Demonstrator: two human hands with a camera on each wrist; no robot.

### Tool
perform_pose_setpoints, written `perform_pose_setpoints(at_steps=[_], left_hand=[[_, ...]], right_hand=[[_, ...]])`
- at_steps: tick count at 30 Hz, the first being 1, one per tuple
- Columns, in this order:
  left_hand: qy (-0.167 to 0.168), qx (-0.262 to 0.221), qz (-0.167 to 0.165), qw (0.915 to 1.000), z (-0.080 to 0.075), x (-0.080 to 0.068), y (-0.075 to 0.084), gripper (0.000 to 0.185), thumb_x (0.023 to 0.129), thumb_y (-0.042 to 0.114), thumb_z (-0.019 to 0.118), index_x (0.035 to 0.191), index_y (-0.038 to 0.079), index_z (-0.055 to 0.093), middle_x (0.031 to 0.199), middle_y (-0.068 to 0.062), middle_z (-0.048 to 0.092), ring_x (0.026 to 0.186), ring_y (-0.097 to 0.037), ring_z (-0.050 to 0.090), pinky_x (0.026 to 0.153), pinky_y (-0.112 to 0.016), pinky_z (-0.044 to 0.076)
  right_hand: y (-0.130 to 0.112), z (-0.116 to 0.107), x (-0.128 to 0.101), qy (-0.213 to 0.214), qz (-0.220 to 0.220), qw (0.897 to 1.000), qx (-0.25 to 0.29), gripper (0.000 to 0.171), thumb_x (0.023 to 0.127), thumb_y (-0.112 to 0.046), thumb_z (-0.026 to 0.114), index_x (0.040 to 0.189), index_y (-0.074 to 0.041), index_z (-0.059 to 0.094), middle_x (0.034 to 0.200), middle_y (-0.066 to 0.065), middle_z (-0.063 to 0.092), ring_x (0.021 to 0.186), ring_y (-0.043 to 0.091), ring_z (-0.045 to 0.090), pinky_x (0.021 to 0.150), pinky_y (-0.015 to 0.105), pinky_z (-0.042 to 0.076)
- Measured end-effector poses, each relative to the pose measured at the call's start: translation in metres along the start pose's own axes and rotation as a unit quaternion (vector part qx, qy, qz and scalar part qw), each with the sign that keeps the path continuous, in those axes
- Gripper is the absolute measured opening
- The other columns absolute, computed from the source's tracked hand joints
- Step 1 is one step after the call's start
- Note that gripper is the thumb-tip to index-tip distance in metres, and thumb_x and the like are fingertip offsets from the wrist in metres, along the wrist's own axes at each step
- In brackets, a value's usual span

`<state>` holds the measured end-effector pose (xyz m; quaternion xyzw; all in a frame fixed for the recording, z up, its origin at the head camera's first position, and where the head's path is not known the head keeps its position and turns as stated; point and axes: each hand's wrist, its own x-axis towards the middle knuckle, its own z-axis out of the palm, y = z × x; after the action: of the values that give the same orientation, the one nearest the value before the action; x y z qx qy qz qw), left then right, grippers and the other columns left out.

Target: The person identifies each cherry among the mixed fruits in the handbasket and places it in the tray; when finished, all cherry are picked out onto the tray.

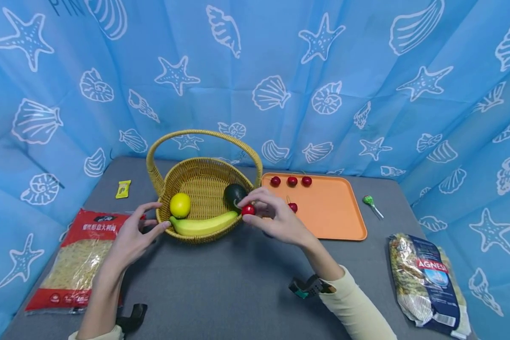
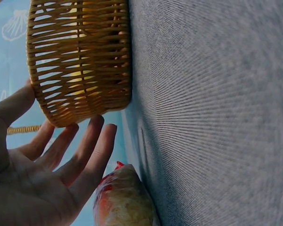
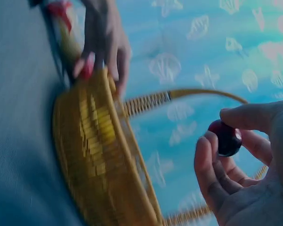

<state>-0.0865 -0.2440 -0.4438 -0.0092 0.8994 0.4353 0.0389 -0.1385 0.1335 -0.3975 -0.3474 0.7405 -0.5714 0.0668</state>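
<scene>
My right hand (image 1: 276, 216) pinches a red cherry (image 1: 248, 209) between thumb and fingers at the basket's right rim. In the right wrist view the cherry (image 3: 225, 137) looks dark and glossy in the fingertips. My left hand (image 1: 132, 236) rests spread against the left end of the wicker basket (image 1: 208, 240), thumb at the rim; the left wrist view shows its fingers fairly straight beside the basket wall (image 2: 80, 61). Inside the basket lie a yellow lemon (image 1: 180, 206), a banana (image 1: 204, 225) and a dark avocado (image 1: 234, 195), partly covered by my right fingers.
An orange tray (image 1: 331, 208) right of the basket carries several cherries (image 1: 292, 181). A green-wrapped lollipop (image 1: 369, 200) lies beyond it, a pasta bag (image 1: 427, 283) at far right. To the left are a red pasta bag (image 1: 78, 255) and a small yellow packet (image 1: 123, 189).
</scene>
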Motion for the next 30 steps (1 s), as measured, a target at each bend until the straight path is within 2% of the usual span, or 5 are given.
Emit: perform_pose_setpoints(at_steps=[6,13,16,20,30], left_hand=[[0.002,-0.003,-0.001,1.0,0.0,-0.002,-0.001,0.069,0.107,0.043,0.07,0.162,0.011,0.043,0.168,-0.032,0.041,0.135,-0.05,0.065,0.103,-0.062,0.06],[0.006,0.0,0.001,1.0,-0.001,-0.003,-0.001,0.068,0.107,0.042,0.07,0.161,0.011,0.043,0.167,-0.032,0.043,0.134,-0.05,0.065,0.101,-0.061,0.06],[0.004,0.0,-0.001,1.0,0.0,-0.003,0.001,0.069,0.107,0.042,0.07,0.161,0.01,0.043,0.167,-0.032,0.043,0.135,-0.051,0.064,0.103,-0.064,0.06],[-0.001,0.007,-0.002,1.0,0.002,-0.001,0.002,0.07,0.106,0.043,0.07,0.162,0.011,0.043,0.166,-0.031,0.043,0.136,-0.051,0.063,0.102,-0.064,0.06],[-0.003,0.044,0.046,0.998,-0.003,-0.004,0.005,0.065,0.109,0.036,0.068,0.161,0.008,0.042,0.161,-0.027,0.051,0.129,-0.046,0.065,0.105,-0.069,0.056]], right_hand=[[0.024,-0.047,-0.036,0.095,0.038,0.993,-0.067,0.036,0.097,0.002,0.076,0.133,-0.001,0.069,0.132,0.018,0.063,0.11,0.025,0.073,0.095,0.023,0.064],[0.08,-0.087,-0.058,0.183,0.14,0.955,-0.187,0.038,0.096,0.001,0.08,0.132,0.005,0.069,0.13,0.025,0.067,0.117,0.045,0.076,0.098,0.043,0.064],[0.098,-0.096,-0.064,0.184,0.175,0.94,-0.229,0.038,0.095,-0.004,0.083,0.13,0.004,0.071,0.128,0.026,0.071,0.112,0.043,0.078,0.096,0.048,0.065],[0.111,-0.103,-0.071,0.163,0.216,0.927,-0.261,0.04,0.097,-0.011,0.082,0.134,-0.001,0.071,0.128,0.023,0.074,0.105,0.035,0.076,0.095,0.044,0.066],[0.12,-0.109,-0.074,0.137,0.237,0.927,-0.258,0.045,0.099,-0.017,0.081,0.14,-0.005,0.067,0.133,0.022,0.074,0.106,0.032,0.074,0.09,0.017,0.057]])
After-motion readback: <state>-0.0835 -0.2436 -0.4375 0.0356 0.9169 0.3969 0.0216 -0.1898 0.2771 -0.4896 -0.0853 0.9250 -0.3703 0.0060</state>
